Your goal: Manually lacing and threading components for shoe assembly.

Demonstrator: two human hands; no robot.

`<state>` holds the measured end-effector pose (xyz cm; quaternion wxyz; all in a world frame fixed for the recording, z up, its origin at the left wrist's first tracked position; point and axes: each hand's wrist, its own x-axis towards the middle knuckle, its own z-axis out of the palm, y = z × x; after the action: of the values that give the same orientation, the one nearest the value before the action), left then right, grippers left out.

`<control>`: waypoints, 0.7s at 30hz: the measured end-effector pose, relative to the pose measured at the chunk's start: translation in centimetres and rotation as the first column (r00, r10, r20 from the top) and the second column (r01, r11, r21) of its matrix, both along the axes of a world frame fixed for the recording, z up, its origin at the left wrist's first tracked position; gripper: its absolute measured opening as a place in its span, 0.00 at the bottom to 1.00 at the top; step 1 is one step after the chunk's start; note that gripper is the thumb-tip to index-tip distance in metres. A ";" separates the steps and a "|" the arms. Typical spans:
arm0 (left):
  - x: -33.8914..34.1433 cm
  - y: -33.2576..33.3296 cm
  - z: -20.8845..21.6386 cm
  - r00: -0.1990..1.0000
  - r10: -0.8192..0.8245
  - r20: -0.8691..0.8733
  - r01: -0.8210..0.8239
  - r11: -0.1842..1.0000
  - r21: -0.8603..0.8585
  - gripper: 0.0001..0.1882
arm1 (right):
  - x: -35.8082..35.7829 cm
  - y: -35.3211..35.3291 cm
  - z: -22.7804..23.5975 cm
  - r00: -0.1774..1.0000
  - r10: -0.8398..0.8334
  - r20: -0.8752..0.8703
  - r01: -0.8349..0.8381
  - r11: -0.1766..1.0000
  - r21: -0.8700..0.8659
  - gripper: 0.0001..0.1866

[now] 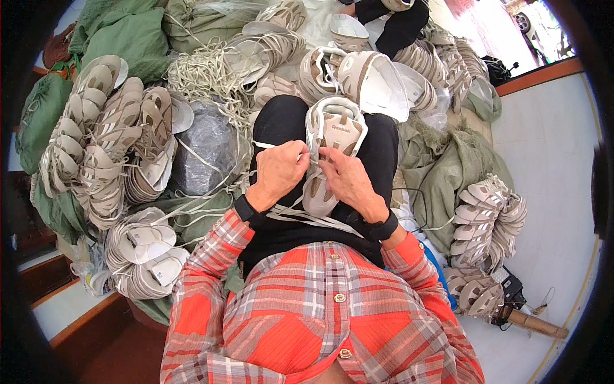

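A beige and white shoe upper (337,131) lies lengthwise on my lap between my thighs, its tongue end away from me. Both hands meet over its lacing area. My left hand (279,171) is closed at the upper's left edge, pinching a pale flat shoelace (263,144) whose end sticks out to the left. My right hand (348,179) is closed too, thumb and forefinger together on the lace near the eyelets. The fingertips partly hide the lace between them. Long loose laces (313,219) trail across my lap below the upper.
Stacks of nested shoe uppers (105,153) stand at the left, more (489,221) at the right. A heap of loose laces (208,73) lies beyond my left knee, near a plastic-wrapped bundle (208,147). Green sacks (131,41) surround these. Another person's dark sleeve (403,29) shows at the top.
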<state>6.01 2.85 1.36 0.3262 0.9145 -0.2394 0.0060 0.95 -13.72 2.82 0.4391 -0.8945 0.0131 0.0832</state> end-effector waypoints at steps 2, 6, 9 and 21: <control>0.0 -0.2 -0.2 0.999 -0.023 0.025 0.021 0.998 0.055 0.05 | 0.0 0.3 -0.2 0.998 0.010 0.055 -0.008 0.999 -0.034 0.13; 0.3 -0.4 -1.1 0.998 -0.065 0.005 0.065 0.998 0.004 0.06 | 1.0 -0.1 -1.4 0.995 -0.008 0.096 0.010 1.000 -0.025 0.11; 1.1 0.4 -1.2 0.974 -0.050 -0.221 0.022 0.992 -0.124 0.08 | 2.2 -0.1 2.1 0.968 0.047 -0.247 0.007 0.977 0.214 0.10; 0.2 7.7 7.2 0.493 -0.591 -0.639 0.082 0.763 -0.642 0.11 | 0.4 -8.6 4.4 0.850 -0.481 0.214 0.506 0.859 -0.082 0.05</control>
<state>6.20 10.51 8.52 0.6313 0.6117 -0.2320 -0.4165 1.36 -22.36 7.18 0.3836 -0.8923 0.2073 -0.1174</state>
